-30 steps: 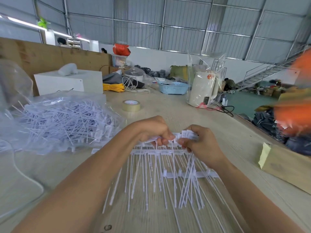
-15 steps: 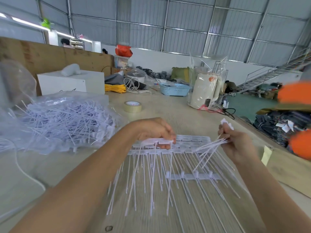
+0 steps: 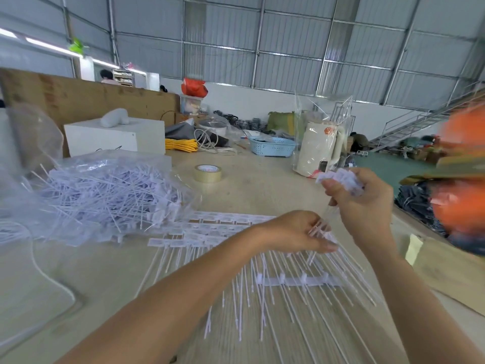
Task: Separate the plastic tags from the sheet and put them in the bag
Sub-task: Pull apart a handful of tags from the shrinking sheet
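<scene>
A sheet of white plastic tags (image 3: 210,232) lies on the wooden table, its label heads in rows at the far end and thin tails running toward me. My right hand (image 3: 364,203) is raised above the sheet's right side and grips a bunch of torn-off tags (image 3: 341,178) by their heads; their tails hang down. My left hand (image 3: 307,232) reaches across over the sheet and touches those hanging tails with its fingers. A clear plastic bag (image 3: 99,195) full of loose tags sits at the left.
A roll of tape (image 3: 207,173) lies beyond the sheet. A wrapped white kettle (image 3: 320,148), a blue basket (image 3: 273,146) and a white box (image 3: 115,136) stand farther back. A brown packet (image 3: 446,269) lies at the right edge. A white cord (image 3: 44,271) curls at the left.
My right hand has pulled a bunch of tags off the sheet and lifted it up to the right. My left hand left the sheet's top and moved right to the hanging tails.
</scene>
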